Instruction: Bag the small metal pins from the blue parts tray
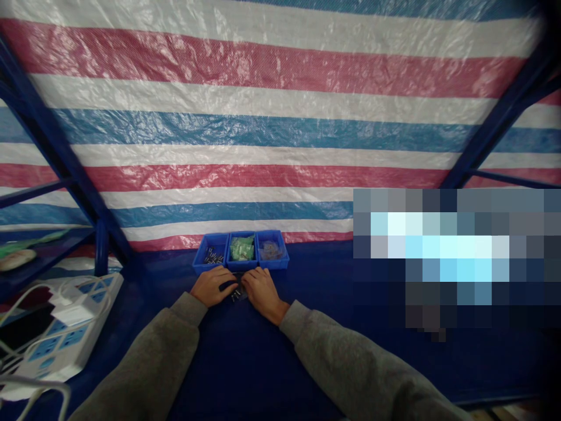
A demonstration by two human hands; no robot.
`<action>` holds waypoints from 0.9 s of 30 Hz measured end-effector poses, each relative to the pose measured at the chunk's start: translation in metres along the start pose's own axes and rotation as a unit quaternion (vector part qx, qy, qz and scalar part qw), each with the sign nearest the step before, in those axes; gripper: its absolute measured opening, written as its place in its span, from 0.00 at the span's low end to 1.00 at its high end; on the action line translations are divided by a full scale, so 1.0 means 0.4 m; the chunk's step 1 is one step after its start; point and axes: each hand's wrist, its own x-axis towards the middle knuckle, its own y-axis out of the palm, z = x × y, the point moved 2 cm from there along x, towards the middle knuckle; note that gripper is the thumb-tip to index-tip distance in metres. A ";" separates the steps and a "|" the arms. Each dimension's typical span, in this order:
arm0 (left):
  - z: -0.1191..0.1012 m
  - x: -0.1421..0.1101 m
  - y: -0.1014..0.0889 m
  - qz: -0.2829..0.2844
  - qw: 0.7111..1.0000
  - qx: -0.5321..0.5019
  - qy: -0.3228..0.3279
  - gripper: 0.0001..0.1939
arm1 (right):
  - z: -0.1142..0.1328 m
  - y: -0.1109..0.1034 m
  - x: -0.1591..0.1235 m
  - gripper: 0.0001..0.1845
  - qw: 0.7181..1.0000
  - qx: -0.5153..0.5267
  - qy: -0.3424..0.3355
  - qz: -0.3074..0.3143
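So, the small bits (236,294), some dark and some shiny, are on the blue table (245,368), right between two bare hands and just in front of three blue bins. The left hand (214,286) curls in from one side and the right hand (262,290) from the other, fingertips close together but the hands apart. Can't really tell if either one is pinching anything, it's too tiny and dark there.

Bin-wise, the left bin (196,260) has loose metal pieces, the middle bin (242,266) has green packets (242,248), and the right bin (277,265) has greyish see-through stuff (270,251). Far left there's a white power strip (72,356) with cables around it, and a striped plastic sheet (263,128) hangs behind everything.
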 end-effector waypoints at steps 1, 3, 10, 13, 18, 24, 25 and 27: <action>-0.001 0.001 -0.001 -0.002 1.000 0.001 -0.001 0.11 | -0.001 0.000 0.001 0.07 1.000 0.002 0.003 -0.007; -0.004 0.002 -0.001 -0.006 1.000 0.003 -0.004 0.11 | -0.002 -0.002 0.002 0.08 1.000 0.011 0.011 -0.024; -0.002 0.005 0.014 -0.034 0.999 0.002 -0.034 0.11 | -0.009 -0.017 0.006 0.08 0.992 0.089 0.054 -0.076; -0.004 0.005 0.018 -0.052 0.998 -0.010 -0.042 0.10 | -0.007 -0.022 0.006 0.08 0.986 0.128 0.053 -0.093; -0.016 0.007 0.010 -0.094 0.993 -0.045 -0.058 0.10 | 0.001 -0.028 0.005 0.08 0.971 0.199 0.050 -0.125; -0.023 0.008 0.005 -0.130 0.982 -0.103 -0.090 0.10 | 0.015 -0.051 0.005 0.09 0.944 0.282 0.072 -0.154; -0.024 0.008 0.005 -0.133 0.981 -0.109 -0.095 0.10 | 0.017 -0.053 0.005 0.09 0.941 0.292 0.077 -0.155; -0.027 0.009 0.003 -0.139 0.977 -0.121 -0.104 0.10 | 0.017 -0.054 0.004 0.09 0.937 0.304 0.083 -0.148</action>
